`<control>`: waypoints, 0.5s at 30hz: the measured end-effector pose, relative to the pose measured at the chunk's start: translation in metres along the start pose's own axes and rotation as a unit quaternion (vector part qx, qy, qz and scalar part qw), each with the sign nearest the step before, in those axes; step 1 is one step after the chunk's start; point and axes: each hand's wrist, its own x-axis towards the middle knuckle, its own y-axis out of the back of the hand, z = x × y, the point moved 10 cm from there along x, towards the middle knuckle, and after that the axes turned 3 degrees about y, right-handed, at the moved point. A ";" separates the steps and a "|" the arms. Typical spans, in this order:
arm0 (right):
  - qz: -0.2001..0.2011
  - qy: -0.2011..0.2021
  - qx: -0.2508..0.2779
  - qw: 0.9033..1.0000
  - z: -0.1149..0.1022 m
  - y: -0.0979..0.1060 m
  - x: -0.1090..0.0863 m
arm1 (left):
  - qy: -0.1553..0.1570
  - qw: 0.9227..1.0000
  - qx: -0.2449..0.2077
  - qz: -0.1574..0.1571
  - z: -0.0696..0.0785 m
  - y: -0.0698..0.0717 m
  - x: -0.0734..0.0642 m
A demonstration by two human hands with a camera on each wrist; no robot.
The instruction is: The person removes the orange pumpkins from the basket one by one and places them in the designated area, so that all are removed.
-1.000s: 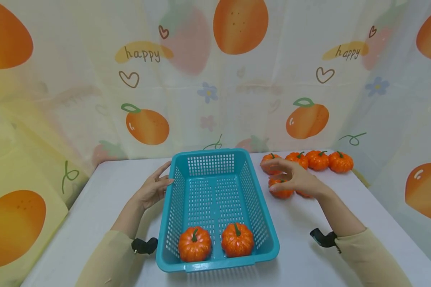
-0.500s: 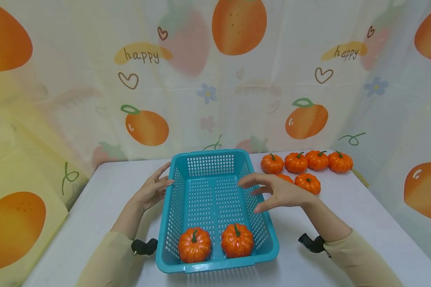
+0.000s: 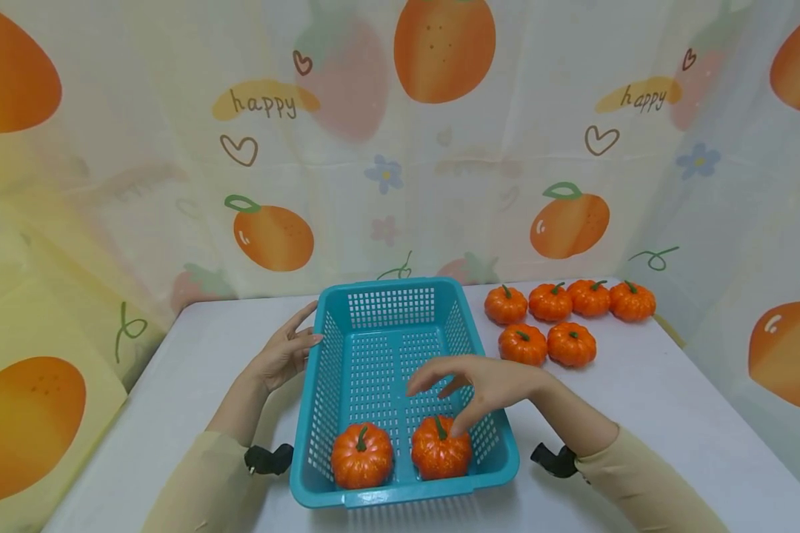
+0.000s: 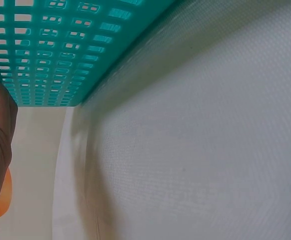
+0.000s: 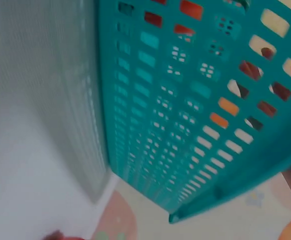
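Observation:
A blue-green perforated plastic basket (image 3: pixel 400 281) stands on the white table. Two small orange pumpkins, the left one (image 3: pixel 362 456) and the right one (image 3: pixel 441 448), sit side by side at its near end. The left hand (image 3: pixel 281 354) lies along the basket's outer left side, thumb and fingertips touching the rim. Over the right part of the basket hovers the right hand (image 3: pixel 483 385), fingers spread in a loose curve around nothing. Its thumb overlaps the right pumpkin's top in the head view; contact cannot be told. In the right wrist view, the basket wall (image 5: pixel 150 100) hides most of that hand.
Right of the basket, several more pumpkins sit in two rows, among them a back one (image 3: pixel 505 304) and a front one (image 3: pixel 572 344). A printed fruit-pattern curtain (image 3: pixel 467 215) closes off the table's far side.
The right hand has moved left and nearer from the loose pumpkins to above the basket, carrying nothing, uncovering the front-row pumpkins. The left hand, basket and pumpkins stay put.

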 end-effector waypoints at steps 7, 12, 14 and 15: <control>-0.063 -0.028 -0.013 0.998 0.010 -0.017 0.009 | 0.003 1.000 0.004 0.001 -0.001 0.000 0.001; -0.110 -0.051 -0.034 0.992 0.018 -0.026 0.015 | 0.002 1.000 0.003 0.000 0.000 0.000 0.001; -0.132 -0.065 -0.041 0.988 0.023 -0.029 0.017 | 0.004 1.000 0.003 0.000 -0.001 0.000 0.001; -0.144 -0.070 -0.047 0.986 0.024 -0.031 0.018 | 0.004 1.000 0.002 0.000 -0.001 0.000 0.001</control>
